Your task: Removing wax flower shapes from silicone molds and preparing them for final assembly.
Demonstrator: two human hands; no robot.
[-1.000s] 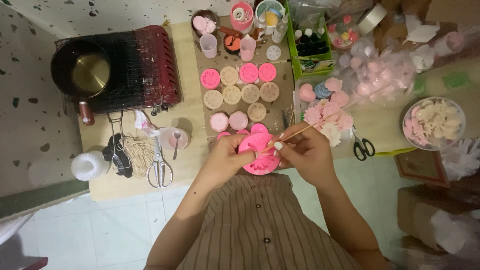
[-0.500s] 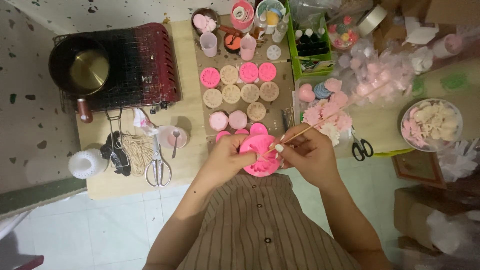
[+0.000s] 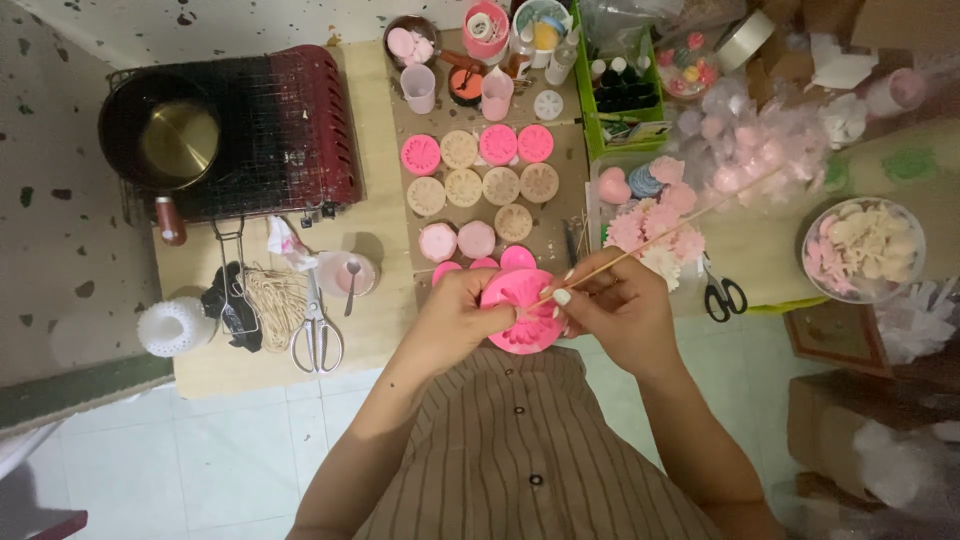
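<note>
- The right hand (image 3: 620,315) is pinching a thin wooden skewer (image 3: 640,252) between closed fingertips, tip pressing into the pink silicone mould (image 3: 520,310).
- The left hand (image 3: 455,315) is gripping that mould by its left edge, fingers curled shut around it, holding it at centre frame above the striped shirt (image 3: 520,440).
- The skewer's long axis is running from the mould up toward the upper right, over the pink flower pieces (image 3: 655,230); the right hand is the nearer one to its tip.
- Filled round moulds (image 3: 480,175) are sitting just above; scissors (image 3: 318,335) are lying to the left.
- Compared with a second ago, mould and hands are sitting slightly higher, grips unchanged.
</note>
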